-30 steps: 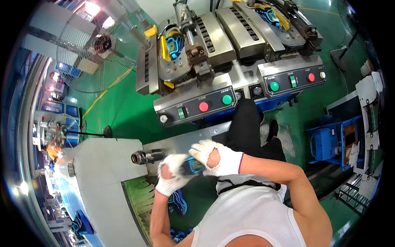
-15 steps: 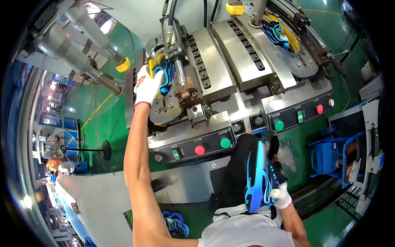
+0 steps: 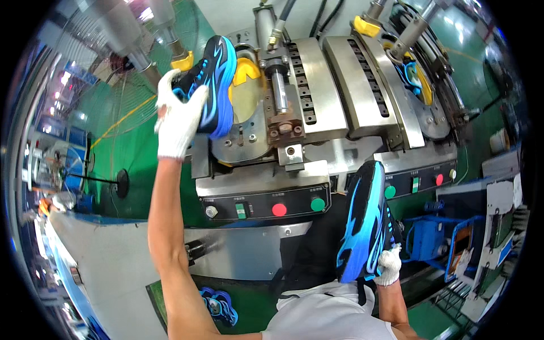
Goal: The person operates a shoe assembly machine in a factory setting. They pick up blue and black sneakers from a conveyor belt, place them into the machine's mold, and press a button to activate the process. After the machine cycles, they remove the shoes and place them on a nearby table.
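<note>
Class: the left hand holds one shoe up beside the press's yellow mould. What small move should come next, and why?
Probably draw the left hand back with its shoe: the shoe is already off the yellow mould, while the right hand holds another shoe ready.

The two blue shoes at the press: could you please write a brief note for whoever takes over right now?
Left hand: gloved, arm stretched up, gripping a blue shoe at the left station of the press; the yellow mould beside it is bare.
Right hand: gloved, low near the body, holding a second blue shoe upright, sole toward the camera.
Right station: a blue shoe part sits in it.
Floor: another blue shoe lies by the left arm.
Done: both shoes in hand.
Left: neither held shoe is set down or released yet.
</note>
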A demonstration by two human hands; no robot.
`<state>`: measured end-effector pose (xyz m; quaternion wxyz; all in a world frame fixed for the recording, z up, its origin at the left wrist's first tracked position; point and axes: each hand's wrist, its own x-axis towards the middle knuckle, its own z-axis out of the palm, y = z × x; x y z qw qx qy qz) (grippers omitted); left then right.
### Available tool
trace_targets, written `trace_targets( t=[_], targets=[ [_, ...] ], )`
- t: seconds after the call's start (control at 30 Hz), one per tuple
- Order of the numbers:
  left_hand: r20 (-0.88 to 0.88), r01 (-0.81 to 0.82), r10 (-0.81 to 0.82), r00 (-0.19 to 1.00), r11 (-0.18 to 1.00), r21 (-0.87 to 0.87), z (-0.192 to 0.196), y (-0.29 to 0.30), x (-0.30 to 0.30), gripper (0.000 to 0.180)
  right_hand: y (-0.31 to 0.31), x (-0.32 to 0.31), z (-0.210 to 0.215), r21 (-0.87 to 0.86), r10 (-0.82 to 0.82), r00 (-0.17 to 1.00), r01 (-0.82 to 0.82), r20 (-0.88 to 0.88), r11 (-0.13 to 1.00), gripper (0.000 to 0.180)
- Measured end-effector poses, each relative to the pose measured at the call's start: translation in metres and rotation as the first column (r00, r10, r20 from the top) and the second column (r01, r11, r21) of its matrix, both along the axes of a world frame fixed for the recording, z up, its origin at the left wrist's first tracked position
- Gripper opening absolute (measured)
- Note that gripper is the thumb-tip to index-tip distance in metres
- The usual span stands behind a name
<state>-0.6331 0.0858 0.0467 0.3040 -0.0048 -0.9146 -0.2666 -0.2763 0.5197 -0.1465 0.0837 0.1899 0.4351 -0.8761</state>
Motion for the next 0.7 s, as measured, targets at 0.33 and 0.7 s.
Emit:
trace_targets(
  t=[0.33, 0.7],
  targets=[
    [0.352, -0.086, -0.046, 0.935, 0.934, 0.348, -0.086, -0.061, 0.364, 0.058, -0.180, -0.247, 0.164, 0.375, 0.301, 0.887, -0.162, -0.350, 0.913, 0.031],
    [0.607, -0.197, -0.017, 0.795, 0.938, 0.284, -0.262, -0.089, 0.450, 0.060, -0.318, -0.524, 0.080, 0.990, 0.332, 0.940, -0.112, 0.077, 0.087, 0.049]
  ],
)
